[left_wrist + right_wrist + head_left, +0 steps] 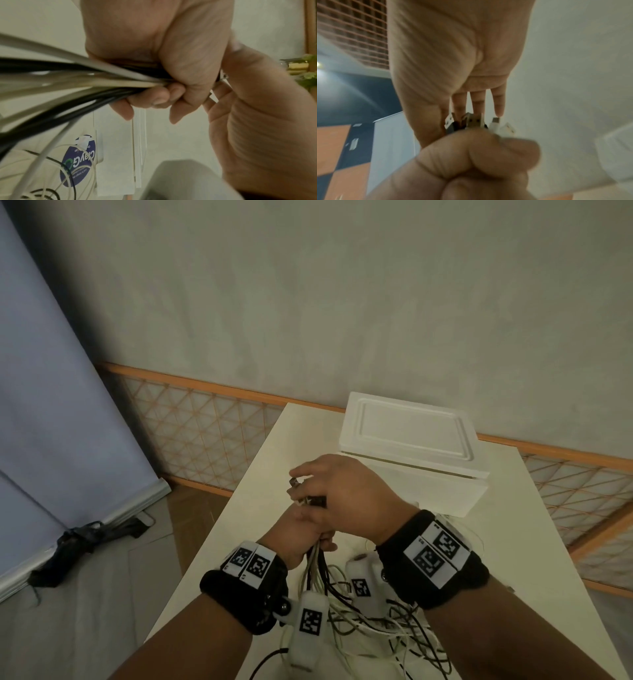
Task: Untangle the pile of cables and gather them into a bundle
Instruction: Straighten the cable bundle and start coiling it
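Step in hand: evening plug ends, gathering nearly done. Left hand, fingers fisted round the cables, black and white, upright above the desk. Right hand, fingers straight, capping the plugs. Next, probably: gather slack loops trailing on desk.

Dim, even indoor light with soft shadows; both wrist views are motion-blurred, and the head view bends at its edges.

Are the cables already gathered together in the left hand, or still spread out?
Gathered at one end: the left hand grips the cables as one bunch; their lower lengths lie looped on the table.
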The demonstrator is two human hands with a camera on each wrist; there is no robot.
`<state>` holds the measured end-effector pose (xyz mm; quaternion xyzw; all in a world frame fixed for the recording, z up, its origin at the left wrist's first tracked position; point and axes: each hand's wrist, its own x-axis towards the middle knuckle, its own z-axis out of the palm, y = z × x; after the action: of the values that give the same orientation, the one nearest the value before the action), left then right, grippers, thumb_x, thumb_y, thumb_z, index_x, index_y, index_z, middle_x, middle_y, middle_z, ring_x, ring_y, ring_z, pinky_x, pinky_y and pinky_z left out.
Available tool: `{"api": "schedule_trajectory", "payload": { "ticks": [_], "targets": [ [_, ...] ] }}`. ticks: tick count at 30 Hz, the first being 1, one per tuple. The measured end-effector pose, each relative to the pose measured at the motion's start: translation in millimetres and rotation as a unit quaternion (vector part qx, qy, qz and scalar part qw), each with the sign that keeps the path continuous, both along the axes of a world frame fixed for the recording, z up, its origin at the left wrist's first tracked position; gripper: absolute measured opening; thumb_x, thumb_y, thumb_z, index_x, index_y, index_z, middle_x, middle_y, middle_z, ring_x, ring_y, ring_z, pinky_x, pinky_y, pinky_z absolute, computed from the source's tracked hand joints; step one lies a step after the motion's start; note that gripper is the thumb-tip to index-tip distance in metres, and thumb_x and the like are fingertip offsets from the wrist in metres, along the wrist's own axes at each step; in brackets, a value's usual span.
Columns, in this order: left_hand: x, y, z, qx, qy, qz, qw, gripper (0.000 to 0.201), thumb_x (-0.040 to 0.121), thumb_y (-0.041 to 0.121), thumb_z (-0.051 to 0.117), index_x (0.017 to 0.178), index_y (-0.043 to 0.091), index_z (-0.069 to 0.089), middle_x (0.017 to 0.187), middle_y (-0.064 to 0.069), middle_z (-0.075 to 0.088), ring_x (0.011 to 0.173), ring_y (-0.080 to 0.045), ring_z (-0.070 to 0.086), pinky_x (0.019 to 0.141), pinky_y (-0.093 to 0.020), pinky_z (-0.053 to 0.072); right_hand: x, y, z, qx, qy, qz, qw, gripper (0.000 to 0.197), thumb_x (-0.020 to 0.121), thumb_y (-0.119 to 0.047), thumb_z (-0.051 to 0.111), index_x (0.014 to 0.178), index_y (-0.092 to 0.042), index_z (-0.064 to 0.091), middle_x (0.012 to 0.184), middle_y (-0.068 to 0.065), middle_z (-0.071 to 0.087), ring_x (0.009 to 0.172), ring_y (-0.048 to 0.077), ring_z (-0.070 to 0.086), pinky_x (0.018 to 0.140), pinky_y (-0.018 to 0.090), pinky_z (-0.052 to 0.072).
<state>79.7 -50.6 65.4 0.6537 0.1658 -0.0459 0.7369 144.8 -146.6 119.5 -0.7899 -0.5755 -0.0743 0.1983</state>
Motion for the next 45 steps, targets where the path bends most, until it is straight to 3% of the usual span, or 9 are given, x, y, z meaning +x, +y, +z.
{"api": "schedule_trajectory", "payload": {
  "ticks": [3, 7, 16, 23, 29, 32, 36, 41, 45],
  "targets": [
    [0.9, -5.1, 1.4, 0.024, 0.006, -0.010, 1.000, 0.020, 0.091, -0.006, 0.040, 0.088, 0.002, 0.058, 0.042, 0.004, 0.041, 0.038, -0.009, 0.038, 0.060, -0.033, 0.053, -3.4, 10.2, -1.5, -0.035, 0.002, -0.011, 0.999, 0.015, 0.083, -0.015, 0.061, 0.089, -0.010, 0.074, 0.114, 0.005, 0.068, 0.100, 0.025, 0.061, 0.087, 0.038, 0.048],
    [0.2, -4.4, 4.3, -0.044, -0.027, -0.034, 0.998, 0.010, 0.081, -0.008, 0.055, 0.079, 0.002, 0.058, 0.052, -0.004, 0.043, 0.045, -0.011, 0.043, 0.062, -0.031, 0.054, -5.1, 13.7, 0.7, 0.036, 0.157, -0.072, 0.984, 0.010, 0.087, -0.009, 0.061, 0.083, -0.005, 0.069, 0.112, 0.004, 0.066, 0.104, 0.015, 0.057, 0.084, 0.013, 0.036],
    [-0.6, -7.4, -2.8, 0.075, -0.021, -0.064, 0.995, 0.024, 0.082, -0.002, 0.051, 0.060, 0.006, 0.053, 0.043, 0.004, 0.049, 0.045, -0.009, 0.047, 0.080, -0.049, 0.050, -5.6, 10.7, 3.3, -0.026, 0.178, -0.040, 0.983, 0.026, 0.097, -0.030, 0.051, 0.113, -0.018, 0.069, 0.130, -0.006, 0.061, 0.120, 0.007, 0.053, 0.101, 0.027, 0.039],
    [4.4, -6.8, -0.3, 0.063, -0.063, -0.092, 0.992, 0.015, 0.072, 0.013, 0.050, 0.060, 0.006, 0.055, 0.052, -0.001, 0.054, 0.055, -0.013, 0.052, 0.062, -0.031, 0.043, -9.0, 6.6, -9.9, 0.145, 0.118, -0.075, 0.979, 0.029, 0.084, -0.028, 0.044, 0.078, -0.011, 0.066, 0.074, -0.004, 0.068, 0.068, 0.008, 0.058, 0.062, 0.025, 0.046],
    [0.0, -7.5, -10.1, 0.109, -0.072, -0.053, 0.990, 0.022, 0.071, 0.020, 0.052, 0.064, 0.002, 0.063, 0.059, -0.004, 0.062, 0.063, -0.017, 0.060, 0.070, -0.041, 0.051, -12.4, 5.0, -2.6, 0.028, 0.164, -0.072, 0.983, 0.037, 0.095, -0.041, 0.045, 0.078, -0.016, 0.067, 0.073, -0.009, 0.065, 0.067, 0.005, 0.058, 0.065, 0.023, 0.044],
    [-1.0, -5.7, -6.3, 0.052, -0.089, -0.010, 0.995, 0.019, 0.058, 0.025, 0.074, 0.052, 0.018, 0.057, 0.047, 0.003, 0.052, 0.050, -0.016, 0.051, 0.072, -0.043, 0.048, -4.1, -4.4, 12.9, 0.140, 0.413, -0.074, 0.897, 0.050, 0.096, -0.051, 0.029, 0.110, -0.024, 0.069, 0.114, -0.014, 0.066, 0.111, -0.005, 0.055, 0.096, 0.007, 0.034],
    [-2.7, 2.3, -0.4, 0.059, -0.133, -0.047, 0.988, 0.040, 0.067, 0.034, 0.072, 0.042, 0.021, 0.043, 0.043, 0.003, 0.044, 0.047, -0.017, 0.044, 0.066, -0.035, 0.043, -1.9, -1.9, 12.9, 0.182, 0.553, -0.080, 0.809, 0.078, 0.086, -0.069, 0.013, 0.123, -0.022, 0.062, 0.124, -0.003, 0.065, 0.116, 0.008, 0.059, 0.110, 0.038, 0.036],
    [-7.5, 4.5, 2.8, 0.068, -0.151, -0.045, 0.985, 0.026, 0.074, 0.016, 0.069, 0.052, 0.011, 0.057, 0.048, -0.003, 0.054, 0.053, -0.018, 0.053, 0.065, -0.033, 0.046, -17.4, 2.8, 8.3, 0.196, 0.515, -0.083, 0.831, 0.058, 0.098, -0.049, 0.027, 0.113, -0.010, 0.068, 0.111, 0.001, 0.070, 0.100, 0.008, 0.066, 0.091, 0.019, 0.049],
    [-7.6, 8.1, 4.7, 0.045, -0.143, -0.065, 0.987, 0.021, 0.065, 0.023, 0.070, 0.052, 0.009, 0.061, 0.045, -0.006, 0.052, 0.048, -0.023, 0.051, 0.070, -0.047, 0.052, -14.5, 6.8, 3.9, 0.241, 0.472, -0.093, 0.843, 0.023, 0.097, -0.018, 0.050, 0.105, -0.010, 0.070, 0.103, -0.004, 0.070, 0.095, 0.008, 0.063, 0.090, 0.027, 0.049]
  ]
}}
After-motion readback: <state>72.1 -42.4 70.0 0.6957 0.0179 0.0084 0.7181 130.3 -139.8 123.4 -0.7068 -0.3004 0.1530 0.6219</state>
